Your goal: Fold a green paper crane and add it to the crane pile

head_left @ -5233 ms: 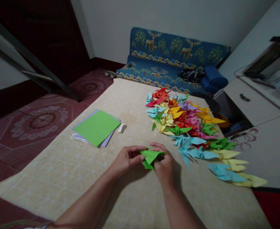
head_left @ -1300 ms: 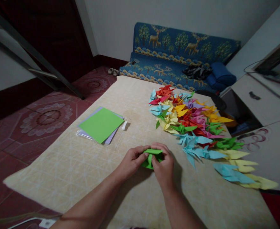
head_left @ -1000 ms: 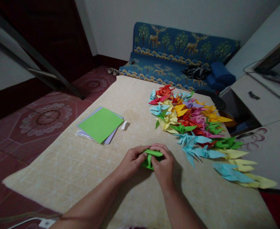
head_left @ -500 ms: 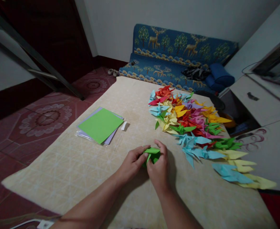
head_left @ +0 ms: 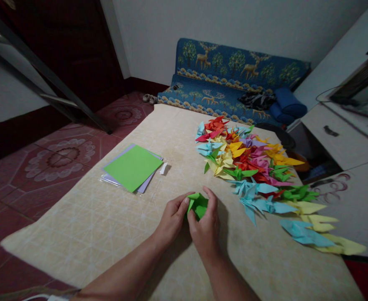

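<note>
Gripping 1 folded green paper (head_left: 199,207) btwn the L hand (head_left: 174,214) & R hand (head_left: 206,230), the person is working over a cream tablecloth (head_left: 93,234). The paper is sitting right btwn the 2 sets of fingertips, its dark hollow facing up, nearer the R hand; a lighter flap is slanting up & away by the L thumb. Long axis: can't tell, fingers are covering both sides.

Counts: 1 flat green sheet (head_left: 133,167) is lying ahead & left of the L hand, well apart; lavender sheets (head_left: 146,183) are showing under it, no. unclear, w/ a clear plastic wrapper (head_left: 111,181) edging out. 1 small white scrap (head_left: 163,168) is lying ahead of the L hand, just beside those sheets. Paper cranes (head_left: 243,161) are spreading ahead & right of the R hand, too overlapped to count. 1 blue sofa (head_left: 224,69) is standing far ahead of both hands, w/ 2 shoes (head_left: 146,98) resting by its L end.

Pose: L hand is pinching the paper's L side, thumb on top. R hand is cupping the R side, thumb touching the near part, index arching up. 2 forearms (head_left: 134,263) are converging toward the paper.
</note>
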Demonstrator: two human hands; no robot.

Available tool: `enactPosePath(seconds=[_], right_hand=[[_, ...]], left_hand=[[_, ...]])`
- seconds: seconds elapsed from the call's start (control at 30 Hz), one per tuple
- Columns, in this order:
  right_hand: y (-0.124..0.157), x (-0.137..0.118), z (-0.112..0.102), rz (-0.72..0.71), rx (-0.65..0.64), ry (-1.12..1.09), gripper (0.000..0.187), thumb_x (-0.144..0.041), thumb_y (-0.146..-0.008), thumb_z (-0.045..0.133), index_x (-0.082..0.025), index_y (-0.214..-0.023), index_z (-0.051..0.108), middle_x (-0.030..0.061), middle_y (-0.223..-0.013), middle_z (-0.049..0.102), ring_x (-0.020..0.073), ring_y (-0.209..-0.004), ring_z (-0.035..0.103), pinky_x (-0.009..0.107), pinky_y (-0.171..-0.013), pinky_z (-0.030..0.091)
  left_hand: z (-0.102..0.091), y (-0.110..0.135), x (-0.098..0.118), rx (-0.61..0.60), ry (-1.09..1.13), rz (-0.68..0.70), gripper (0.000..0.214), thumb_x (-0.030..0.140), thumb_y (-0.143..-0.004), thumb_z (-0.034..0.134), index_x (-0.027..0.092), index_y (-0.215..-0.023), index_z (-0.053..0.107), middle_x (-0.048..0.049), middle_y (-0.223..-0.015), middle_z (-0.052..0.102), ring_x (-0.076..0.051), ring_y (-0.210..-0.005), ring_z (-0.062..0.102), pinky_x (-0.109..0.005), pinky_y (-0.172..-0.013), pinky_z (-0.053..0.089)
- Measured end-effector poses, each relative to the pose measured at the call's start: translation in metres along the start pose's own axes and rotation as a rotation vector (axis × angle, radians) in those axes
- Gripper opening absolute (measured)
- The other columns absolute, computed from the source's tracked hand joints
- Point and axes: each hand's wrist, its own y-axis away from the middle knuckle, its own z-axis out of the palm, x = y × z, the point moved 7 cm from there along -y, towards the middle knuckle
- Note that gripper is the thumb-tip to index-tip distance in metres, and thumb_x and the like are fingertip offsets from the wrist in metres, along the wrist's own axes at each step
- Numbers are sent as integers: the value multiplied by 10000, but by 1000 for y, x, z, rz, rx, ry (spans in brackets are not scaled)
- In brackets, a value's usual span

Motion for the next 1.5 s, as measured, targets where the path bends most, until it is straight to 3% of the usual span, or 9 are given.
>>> enactPosePath(seconds=[0.13,0.27,0.37,0.53,0.63,0.8,0.97,1.23,1.5], right_hand=[[-1,2,-1,-57,32,-4,625,-133,-702,591,-179,-1309,449,149,-1276,555,282,-1167,537,437,-961,464],[-10,8,-9,-59,12,-43,388,-195,-736,609,-185,-1123,586,117,-1122,645,266,-1053,597,436,-924,484],[-20,11,-18,-24,-58,-139,276,-203,-755,602,-197,-1030,635,83,-1023,684,238,-965,635,388,-865,515],[-30,4,-26,-4,-224,-312,258,-133,-740,582,-199,-968,683,59,-979,701,207,-911,664,319,-803,537],[-33,-3,-30,-60,-260,-337,242,-102,-748,587,-200,-936,703,56,-934,700,198,-884,663,305,-785,536],[-32,-15,-33,-239,-248,-312,169,-133,-825,607,-226,-900,727,55,-893,680,193,-881,642,303,-769,524],[-33,-11,-34,-250,-200,-294,117,-147,-839,618,-210,-830,716,38,-802,668,178,-784,638,283,-708,511],[-27,-1,-32,-131,-83,-272,176,-231,-888,563,-190,-734,639,17,-719,625,158,-695,594,256,-649,475],[-24,17,-28,-30,-23,-250,180,-294,-890,540,-214,-820,685,20,-784,684,176,-757,639,257,-681,495]], left_hand=[[-1,-2,4,-2,-60,44,396,403,-916,511,120,-1121,696,-124,-1056,723,-258,-991,636,-366,-915,461],[-2,-2,5,-8,-160,52,380,402,-915,507,112,-1045,714,-116,-977,728,-248,-927,633,-344,-853,466],[2,-1,5,-63,-229,59,395,419,-930,472,112,-993,713,-93,-856,705,-216,-820,613,-309,-753,460],[4,-1,6,-90,-315,73,426,455,-936,435,120,-810,667,-46,-725,611,-162,-685,524,-254,-613,400],[5,-1,7,-96,-356,79,431,461,-930,438,133,-705,602,-10,-657,530,-135,-625,460,-232,-569,356],[7,0,9,-104,-397,115,428,449,-931,439,151,-639,533,7,-628,465,-123,-598,421,-227,-564,322],[9,1,11,-125,-438,141,425,434,-942,419,159,-628,499,14,-615,445,-123,-594,420,-231,-572,320],[12,3,15,-160,-480,177,432,424,-952,406,154,-637,526,13,-625,466,-120,-601,438,-236,-588,332],[14,4,17,-184,-522,231,416,391,-952,415,153,-638,546,8,-634,482,-121,-608,460,-233,-600,340]])
